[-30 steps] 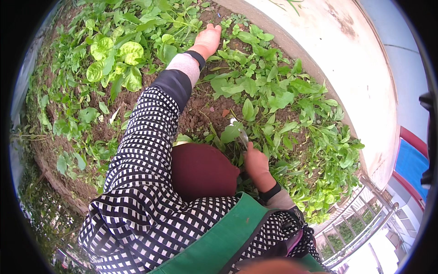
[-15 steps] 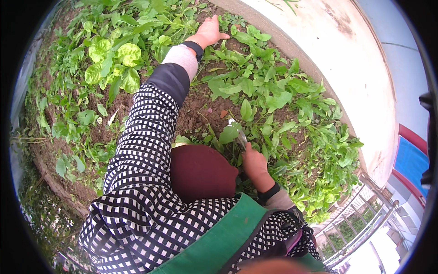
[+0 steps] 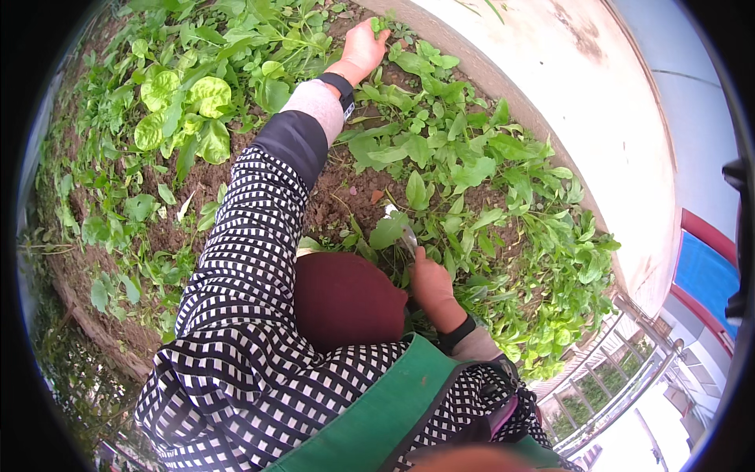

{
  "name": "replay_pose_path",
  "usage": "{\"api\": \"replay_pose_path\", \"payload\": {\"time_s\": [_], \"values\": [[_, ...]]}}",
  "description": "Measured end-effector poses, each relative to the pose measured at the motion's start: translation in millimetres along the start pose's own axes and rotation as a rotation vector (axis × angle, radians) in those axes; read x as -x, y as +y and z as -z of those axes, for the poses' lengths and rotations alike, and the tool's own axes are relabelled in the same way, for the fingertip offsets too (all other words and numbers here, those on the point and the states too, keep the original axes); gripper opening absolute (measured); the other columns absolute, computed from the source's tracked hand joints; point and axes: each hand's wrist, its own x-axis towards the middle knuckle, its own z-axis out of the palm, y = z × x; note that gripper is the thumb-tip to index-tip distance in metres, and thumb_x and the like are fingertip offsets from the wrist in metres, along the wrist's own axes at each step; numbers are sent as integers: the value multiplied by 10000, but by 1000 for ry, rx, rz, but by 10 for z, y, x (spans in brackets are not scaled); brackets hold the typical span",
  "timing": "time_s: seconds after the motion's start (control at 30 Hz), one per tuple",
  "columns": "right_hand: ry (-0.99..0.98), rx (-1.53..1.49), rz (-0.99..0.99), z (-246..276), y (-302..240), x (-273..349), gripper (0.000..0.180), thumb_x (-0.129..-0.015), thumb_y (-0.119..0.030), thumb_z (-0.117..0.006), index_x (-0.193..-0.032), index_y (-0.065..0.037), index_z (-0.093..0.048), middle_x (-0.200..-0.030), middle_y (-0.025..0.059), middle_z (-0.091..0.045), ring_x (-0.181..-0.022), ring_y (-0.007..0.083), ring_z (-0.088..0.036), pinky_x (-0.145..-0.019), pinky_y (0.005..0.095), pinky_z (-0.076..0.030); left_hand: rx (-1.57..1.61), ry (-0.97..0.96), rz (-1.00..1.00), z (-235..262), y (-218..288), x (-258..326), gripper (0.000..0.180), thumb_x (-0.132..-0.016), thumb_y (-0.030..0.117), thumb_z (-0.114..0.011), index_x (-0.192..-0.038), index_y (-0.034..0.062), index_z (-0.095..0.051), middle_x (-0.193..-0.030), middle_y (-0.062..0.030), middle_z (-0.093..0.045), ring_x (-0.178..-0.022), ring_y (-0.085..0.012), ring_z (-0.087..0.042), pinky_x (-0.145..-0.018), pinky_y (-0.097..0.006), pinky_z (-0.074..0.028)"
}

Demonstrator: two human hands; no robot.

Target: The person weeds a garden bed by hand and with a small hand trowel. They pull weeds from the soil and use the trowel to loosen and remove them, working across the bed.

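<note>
My left hand [image 3: 364, 50] reaches far out to the top of the bed, near its stone edge. Its fingers are closed on a small leafy plant [image 3: 379, 26], whose green leaves show at the fingertips. Close to my knee, my right hand [image 3: 434, 289] is wrapped round a small hand tool with a shiny metal blade [image 3: 409, 239]. That blade points up and to the left, partly behind a broad green leaf [image 3: 388, 231]. My fist hides the handle, and the tool's exact kind does not show.
Leafy greens [image 3: 472, 169] grow thickly on the right, with pale yellow-green plants [image 3: 211, 96] at the left. Bare brown soil [image 3: 334, 197] lies between. A low stone border [image 3: 543, 126] curves along a pale paved strip [image 3: 605, 102]. Metal railings [image 3: 605, 393] stand lower right.
My left hand has closed from spread fingers onto the small plant. My right hand, with the tool, has shifted slightly left and up in the picture.
</note>
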Motion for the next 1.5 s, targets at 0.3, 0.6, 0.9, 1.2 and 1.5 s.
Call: {"api": "replay_pose_path", "payload": {"time_s": [0.3, 0.6, 0.9, 1.2, 1.5], "values": [[-18, -72, -26, -60, 45, -7, 294, -785, -91, -500, -1050, -20, -397, -808, 187, -580, -707, 352, -613, -596, 412, -509, 48, 319, -70, 51, 178, -189, 319, -711, 151, -683, -942, -37, -569, -843, -210, -603, -807, -347, -589, -719, -384, -467], [-18, -114, -33, -145, 69, -31, 308, -818, -180, -490, -1061, -27, -378, -807, 203, -575, -684, 383, -599, -588, 453, -496, -392, -114, 102, -322, 289, -279, 391, -685, 316, -679, -890, -9, -606, -869, -214, -576, -834, -354, -569, -742, -411, -470], [-3, -88, -21, -110, 25, -18, 302, -812, -164, -489, -1053, -24, -373, -790, 192, -580, -671, 375, -602, -574, 444, -501, -370, -62, -63, -491, 36, -292, 218, -726, 212, -598, -700, -5, -591, -739, -214, -597, -728, -375, -587, -666, -431, -485], [-48, -65, -48, -79, -11, -1, 289, -799, -37, -472, -1077, -6, -399, -831, 177, -578, -728, 334, -621, -593, 396, -522, 493, -336, 354, -36, 43, -193, 144, -774, 112, -615, -868, 5, -636, -666, -55, -611, -534, -153, -520, -490, -296, -412], [-32, -42, -12, -105, 23, 8, 275, -798, -55, -489, -1055, -6, -404, -822, 173, -583, -719, 324, -623, -604, 385, -523, -431, -378, -63, 376, -127, 72, 572, -699, 110, -664, -1219, 44, -434, -1114, -194, -542, -1000, -321, -545, -866, -354, -441]]}}
